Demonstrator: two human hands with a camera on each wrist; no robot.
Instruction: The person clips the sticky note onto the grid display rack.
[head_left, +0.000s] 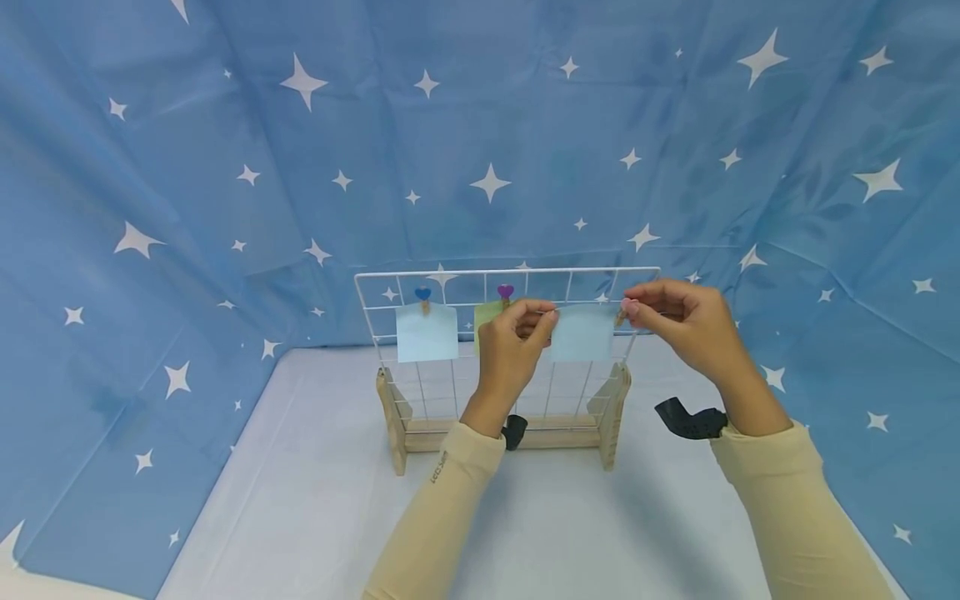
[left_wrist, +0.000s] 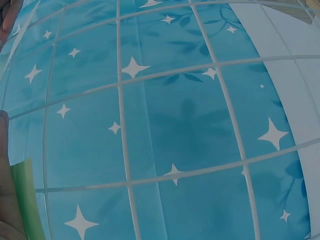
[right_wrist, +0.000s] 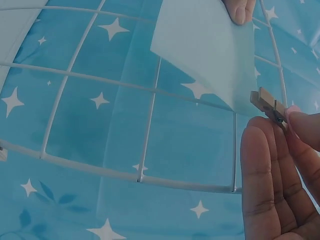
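Note:
My left hand (head_left: 512, 348) pinches a pale blue paper note (head_left: 582, 335) by its left edge, holding it against the upper part of a white wire grid (head_left: 457, 272). Between thumb and fingers, my right hand (head_left: 693, 329) grips a small wooden clothespin (right_wrist: 270, 106) with a pink end, right at the note's other top corner. In the right wrist view the note's near corner bends away from the wires. A green note (head_left: 485, 314) under a purple-heart clothespin (head_left: 506, 293) is partly hidden behind my left hand.
Another pale blue note (head_left: 427, 335) hangs at the left under a blue-heart clothespin (head_left: 423, 297). The grid stands in a wooden base (head_left: 502, 437) on a white tabletop (head_left: 322, 467). A blue star-patterned cloth (head_left: 450, 108) hangs behind and at both sides.

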